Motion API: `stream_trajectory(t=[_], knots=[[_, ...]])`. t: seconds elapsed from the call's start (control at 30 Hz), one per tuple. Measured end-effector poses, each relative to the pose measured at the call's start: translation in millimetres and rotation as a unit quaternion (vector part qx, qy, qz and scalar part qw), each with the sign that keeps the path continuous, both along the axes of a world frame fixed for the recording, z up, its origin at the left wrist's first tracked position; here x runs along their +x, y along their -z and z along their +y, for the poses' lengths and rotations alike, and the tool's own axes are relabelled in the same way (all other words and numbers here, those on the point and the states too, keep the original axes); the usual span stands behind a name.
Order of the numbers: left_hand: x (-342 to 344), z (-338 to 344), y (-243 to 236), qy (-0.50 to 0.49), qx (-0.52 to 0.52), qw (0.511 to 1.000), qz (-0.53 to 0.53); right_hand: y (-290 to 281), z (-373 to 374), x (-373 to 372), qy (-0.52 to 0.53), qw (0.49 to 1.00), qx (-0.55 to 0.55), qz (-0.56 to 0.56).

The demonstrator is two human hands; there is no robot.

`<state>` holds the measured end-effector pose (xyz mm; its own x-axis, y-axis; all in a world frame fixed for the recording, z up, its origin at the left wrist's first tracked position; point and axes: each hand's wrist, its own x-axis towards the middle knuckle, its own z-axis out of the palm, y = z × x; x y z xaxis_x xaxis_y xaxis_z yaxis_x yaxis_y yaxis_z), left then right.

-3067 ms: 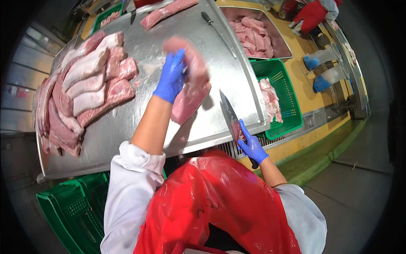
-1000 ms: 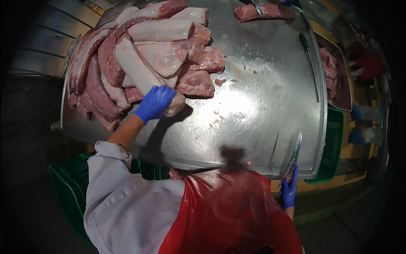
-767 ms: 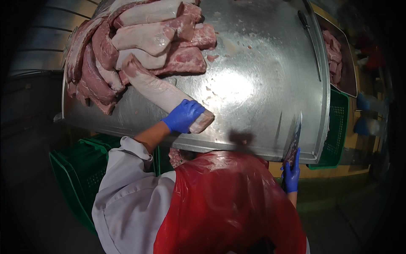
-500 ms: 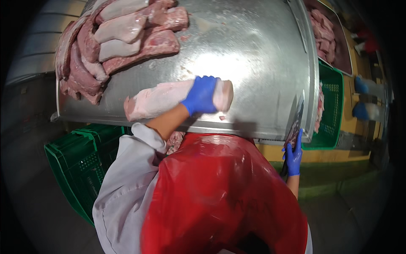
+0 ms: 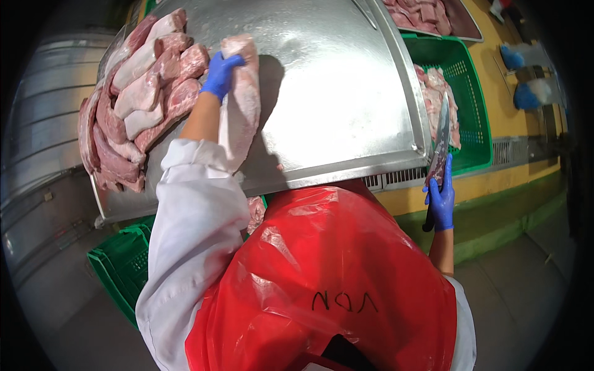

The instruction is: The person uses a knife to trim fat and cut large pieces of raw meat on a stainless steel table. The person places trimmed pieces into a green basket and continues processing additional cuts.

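My left hand (image 5: 219, 75), in a blue glove, grips a long pale cut of meat (image 5: 242, 114) lying lengthwise away from me on the steel table (image 5: 334, 117). To its left lies a pile of pink and white meat cuts (image 5: 130, 93). At the table's right front corner, my right hand (image 5: 440, 201), also gloved, is closed on the black handle of a long knife (image 5: 439, 145); the blade points forward over the edge of a green crate.
The green crate (image 5: 476, 123) holds pale trimmings (image 5: 430, 86). Beyond it is a metal tub (image 5: 421, 15) of meat pieces. More green crates (image 5: 120, 260) stand below the table's left front. A steel rod (image 5: 365, 12) lies at the far right of the table.
The long cut came out of the pile toward the front edge, lying crosswise, and now is turned lengthwise, with my left hand moved forward on it. My right hand still holds the knife.
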<state>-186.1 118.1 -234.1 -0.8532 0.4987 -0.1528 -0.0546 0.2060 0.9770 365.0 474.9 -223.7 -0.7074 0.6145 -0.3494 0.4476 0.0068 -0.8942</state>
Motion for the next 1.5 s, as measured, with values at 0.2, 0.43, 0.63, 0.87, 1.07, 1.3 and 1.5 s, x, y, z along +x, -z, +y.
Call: stream_trajectory(t=[0.2,0.43,0.63,0.87,1.07,1.3,1.5], knots=[[16,-80,-46,-0.001,0.262,0.944,-0.200,-5,-12,19,0.038,0.998,0.004,-0.054],[7,-75,-79,-0.021,0.205,0.976,-0.070,3,-11,22,0.045,0.998,-0.015,-0.045],[-2,88,-107,0.182,0.033,0.982,0.036,-15,1,-10,-0.033,0.999,0.012,-0.035],[185,155,-88,0.585,-0.237,0.645,0.431,-18,-8,-14,0.006,1.000,0.026,0.010],[196,74,-22,0.550,-0.189,0.790,0.196,-8,-9,2,0.016,1.000,0.008,-0.004],[100,150,8,0.020,-0.514,0.819,0.256,10,-10,-28,-0.031,0.999,0.009,0.003],[12,80,35,0.020,-0.118,0.992,-0.046,14,-24,-81,-0.064,0.995,-0.078,0.001]])
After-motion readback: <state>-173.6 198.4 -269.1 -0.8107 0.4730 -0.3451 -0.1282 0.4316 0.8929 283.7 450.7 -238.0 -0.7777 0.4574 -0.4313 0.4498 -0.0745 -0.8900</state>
